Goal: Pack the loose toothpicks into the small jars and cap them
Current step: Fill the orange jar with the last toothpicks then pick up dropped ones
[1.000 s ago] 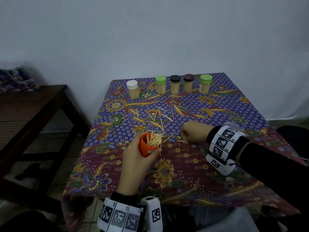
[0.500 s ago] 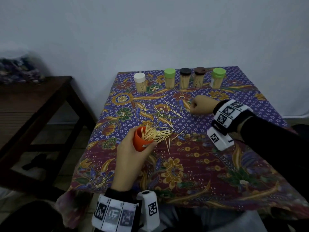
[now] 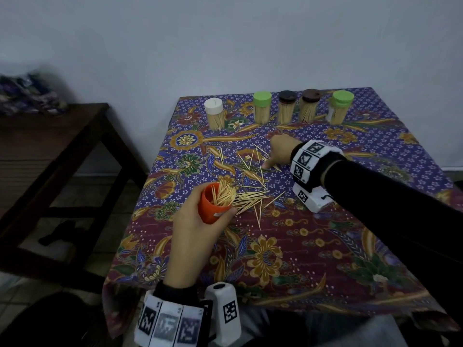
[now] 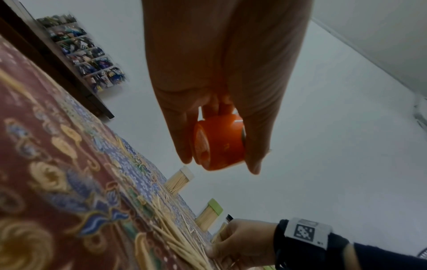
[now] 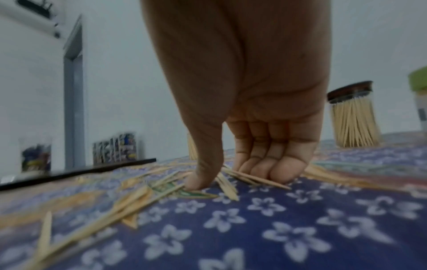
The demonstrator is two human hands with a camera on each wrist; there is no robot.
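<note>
Wooden toothpicks beside the orange jar, light and brittle, want a gentle mid-length pinch; left hand grips the jar, right hand curls on some.

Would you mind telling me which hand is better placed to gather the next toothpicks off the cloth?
The right hand: its thumb and fingertips already press down among the loose toothpicks on the tablecloth. The left hand is occupied, gripping the orange jar.
</note>
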